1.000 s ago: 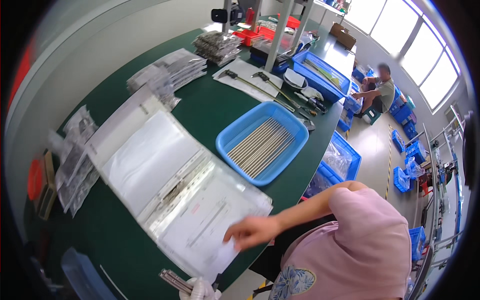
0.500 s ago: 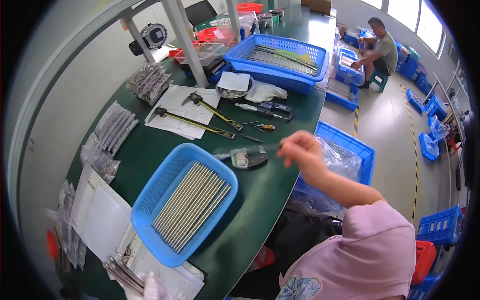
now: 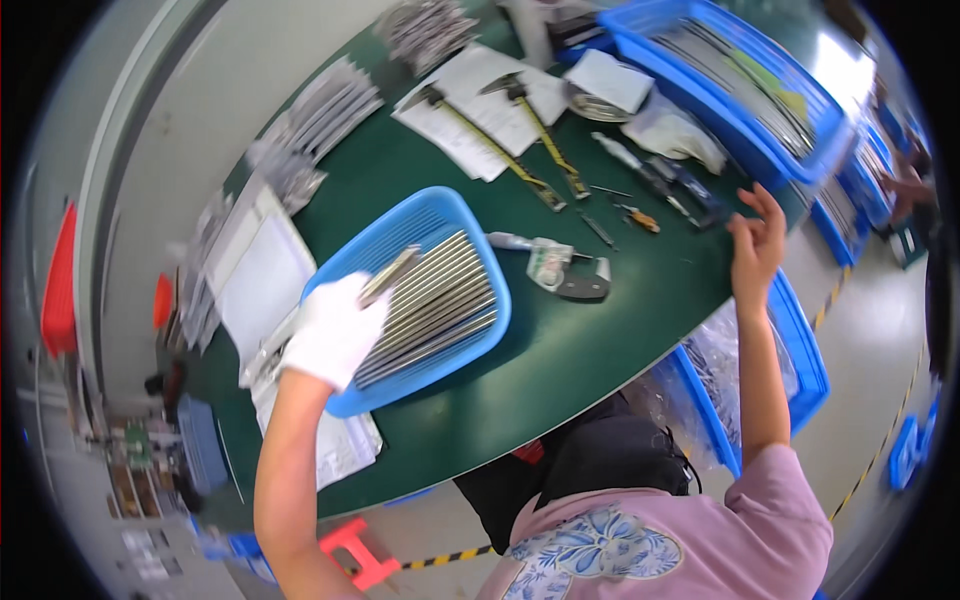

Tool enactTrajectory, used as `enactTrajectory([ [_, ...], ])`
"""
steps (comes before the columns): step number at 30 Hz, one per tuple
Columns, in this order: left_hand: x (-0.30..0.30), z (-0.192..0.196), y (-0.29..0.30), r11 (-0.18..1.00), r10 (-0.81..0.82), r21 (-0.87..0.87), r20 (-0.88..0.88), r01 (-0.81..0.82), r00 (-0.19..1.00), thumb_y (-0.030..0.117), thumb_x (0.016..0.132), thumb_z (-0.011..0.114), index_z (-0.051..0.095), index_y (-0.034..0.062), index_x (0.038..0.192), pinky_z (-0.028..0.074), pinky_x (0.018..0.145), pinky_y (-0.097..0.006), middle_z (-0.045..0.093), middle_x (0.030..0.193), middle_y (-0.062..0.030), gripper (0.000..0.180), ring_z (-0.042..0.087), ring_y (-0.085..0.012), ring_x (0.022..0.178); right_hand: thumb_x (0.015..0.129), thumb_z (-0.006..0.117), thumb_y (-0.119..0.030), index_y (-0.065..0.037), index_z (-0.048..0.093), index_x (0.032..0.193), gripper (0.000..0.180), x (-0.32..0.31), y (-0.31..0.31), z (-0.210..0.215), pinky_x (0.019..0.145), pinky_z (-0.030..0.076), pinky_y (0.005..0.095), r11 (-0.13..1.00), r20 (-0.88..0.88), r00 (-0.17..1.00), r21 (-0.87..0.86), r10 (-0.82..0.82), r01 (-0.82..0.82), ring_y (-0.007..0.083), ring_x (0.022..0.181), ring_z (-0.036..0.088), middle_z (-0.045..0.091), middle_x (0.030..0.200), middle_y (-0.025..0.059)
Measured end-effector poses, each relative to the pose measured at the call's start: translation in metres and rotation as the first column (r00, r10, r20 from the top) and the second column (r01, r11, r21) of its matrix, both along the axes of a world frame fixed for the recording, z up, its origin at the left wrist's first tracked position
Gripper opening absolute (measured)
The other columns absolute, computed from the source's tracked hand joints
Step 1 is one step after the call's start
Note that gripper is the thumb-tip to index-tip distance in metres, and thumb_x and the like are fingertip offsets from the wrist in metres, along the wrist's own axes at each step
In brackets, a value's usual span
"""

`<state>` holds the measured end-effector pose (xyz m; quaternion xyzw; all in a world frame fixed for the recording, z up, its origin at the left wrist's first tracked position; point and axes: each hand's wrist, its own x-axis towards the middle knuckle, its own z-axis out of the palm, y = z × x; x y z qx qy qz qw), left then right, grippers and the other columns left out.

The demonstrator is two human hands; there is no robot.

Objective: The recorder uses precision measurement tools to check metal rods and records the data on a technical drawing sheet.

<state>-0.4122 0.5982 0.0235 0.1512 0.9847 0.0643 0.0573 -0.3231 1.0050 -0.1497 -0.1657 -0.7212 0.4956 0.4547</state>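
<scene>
Metal rods [image 3: 440, 290], basket [image 3: 400, 232], hands [image 3: 340, 325] (left gloved)

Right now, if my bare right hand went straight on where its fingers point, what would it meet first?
Probably the deep-blue rectangular plastic basket, though your right hand might pass above it; depth is unclear.

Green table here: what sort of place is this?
Probably a parts-checking workshop: slim silvery metal rods lie in a light-blue plastic basket, near two black-and-yellow calipers.
</scene>
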Motion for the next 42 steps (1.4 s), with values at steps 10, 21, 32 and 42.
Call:
enactTrajectory([
  [10,-0.041,-0.07,0.01,0.98,-0.108,-0.151,0.149,0.13,0.983,0.062,0.085,0.048,0.057,0.0045,0.087,0.05,0.073,-0.045,0.065,0.084,-0.0185,0.058,0.063,-0.0371,0.082,0.088,0.054,0.0,-0.001,0.061,0.104,0.018,0.009,-0.01,0.004,0.066,0.045,0.0193,0.998,0.204,0.979,0.048,0.022,-0.032,0.0073,0.073,0.056,0.064,0.094,0.0043],
  [21,-0.023,-0.072,0.013,0.918,-0.376,-0.251,-0.301,0.308,0.876,0.041,0.09,0.054,0.059,0.0063,0.093,0.049,0.072,-0.042,0.059,0.09,-0.0148,0.035,0.061,-0.0326,0.086,0.086,0.054,0.001,-0.001,0.061,0.103,0.018,-0.001,0.0,0.009,0.073,0.049,0.022,0.987,-0.1,0.993,0.15,0.069,-0.053,0.0105,0.086,0.061,0.066,0.098,0.006],
  [32,0.208,-0.154,0.004,0.908,-0.412,0.179,0.222,0.378,0.884,0.028,0.087,0.059,0.063,0.0068,0.104,0.049,0.07,-0.042,0.064,0.087,-0.0104,0.028,0.062,-0.0333,0.076,0.094,0.044,-0.04,-0.006,0.066,0.093,0.041,0.261,-0.076,-0.092,0.066,0.049,0.0321,0.665,0.687,0.193,-0.727,0.701,0.17,0.0169,0.076,0.063,0.068,0.083,0.0086],
  [42,0.218,-0.246,-0.035,0.771,-0.257,0.52,0.783,-0.368,0.567,0.01,0.084,0.063,0.057,0.0015,0.079,0.038,0.055,-0.025,0.051,0.064,0.001,0.012,0.043,-0.0063,0.06,0.093,0.045,-0.045,-0.001,0.066,0.1,0.049,0.258,-0.111,-0.108,0.079,0.046,0.0329,0.658,0.674,0.089,-0.736,0.733,0.155,0.0188,0.087,0.058,0.064,0.095,0.0087],
])
